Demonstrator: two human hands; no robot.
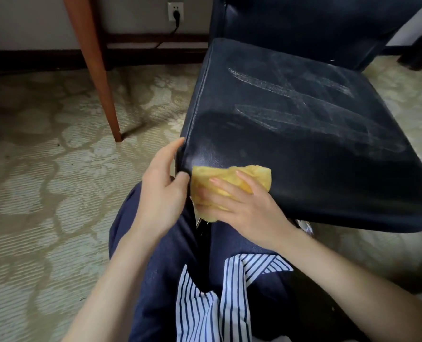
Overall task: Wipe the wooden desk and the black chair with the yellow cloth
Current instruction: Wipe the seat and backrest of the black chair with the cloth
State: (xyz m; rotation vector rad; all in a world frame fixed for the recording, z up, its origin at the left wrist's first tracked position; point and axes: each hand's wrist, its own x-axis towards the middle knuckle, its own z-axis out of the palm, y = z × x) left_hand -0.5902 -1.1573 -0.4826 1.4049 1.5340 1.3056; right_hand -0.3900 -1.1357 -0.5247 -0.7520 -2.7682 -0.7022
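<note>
The left hand grips the front corner of the black chair seat, and the right hand holds the yellow cloth on the seat's front edge beside it.

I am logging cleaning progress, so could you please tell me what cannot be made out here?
Head view:
- Desk: top cut off by the upper edge; only a leg shows.
- Chair back: upper part cut off by that edge.
- Chair legs: hidden under the seat.
- Cloth: partly covered by the right hand.
</note>
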